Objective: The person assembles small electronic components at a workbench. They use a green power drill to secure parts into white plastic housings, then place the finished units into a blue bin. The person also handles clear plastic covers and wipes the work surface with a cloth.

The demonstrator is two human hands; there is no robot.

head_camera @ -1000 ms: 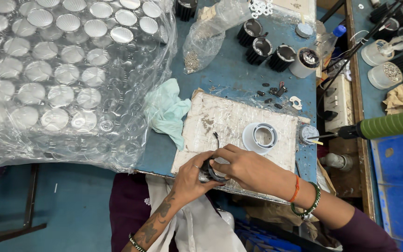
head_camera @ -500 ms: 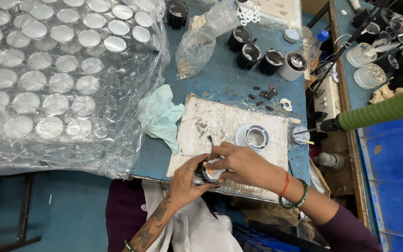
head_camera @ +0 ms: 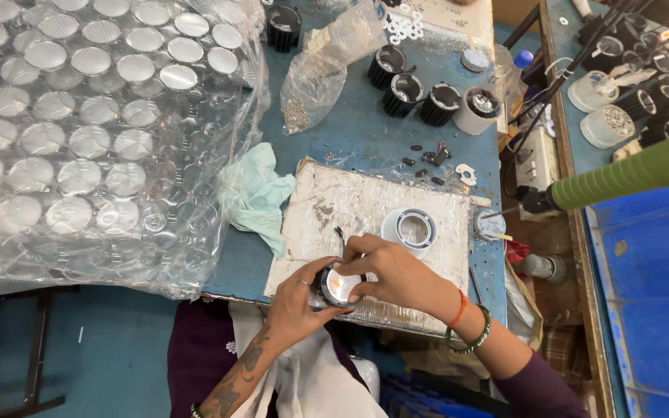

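Round lamp housing (head_camera: 340, 285) sits at six o'clock on the foil-covered board (head_camera: 365, 203), held between both our hands. At nine o'clock we see a big plastic bag of reflectors (head_camera: 79, 131). Our right hand (head_camera: 396, 271) pinches its rim; our left hand (head_camera: 297, 298) cups its side. A white ring (head_camera: 413, 230) stands at one o'clock.

A big clear plastic bag (head_camera: 79, 139) of round lenses fills the left. A small clear bag (head_camera: 327, 70) lies upper middle.
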